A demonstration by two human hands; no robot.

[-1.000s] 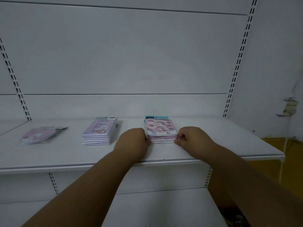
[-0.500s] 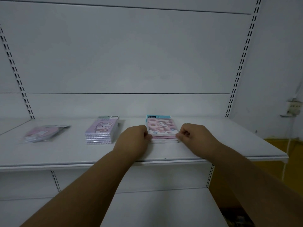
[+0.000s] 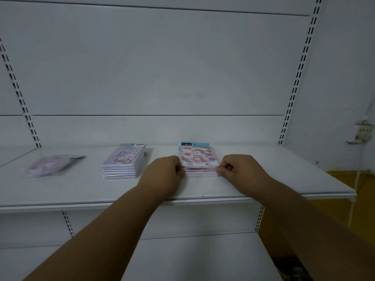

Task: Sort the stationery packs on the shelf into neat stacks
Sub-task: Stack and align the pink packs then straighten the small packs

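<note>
Head view showed both hands, left hand [image 3: 164,172] and right hand [image 3: 236,169], fingers curled against the pink stack [image 3: 199,159], squaring it; next, the loose packs [image 3: 50,165] left of it likely needed straightening.

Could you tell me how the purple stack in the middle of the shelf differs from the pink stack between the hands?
The purple stack has lilac covers with a cartoon animal; the pink stack has pink covers under a blue header. The purple stack sits untouched, while the left hand and right hand press the pink stack's front corners. Both lie flat on the shelf, several packs high.
</note>
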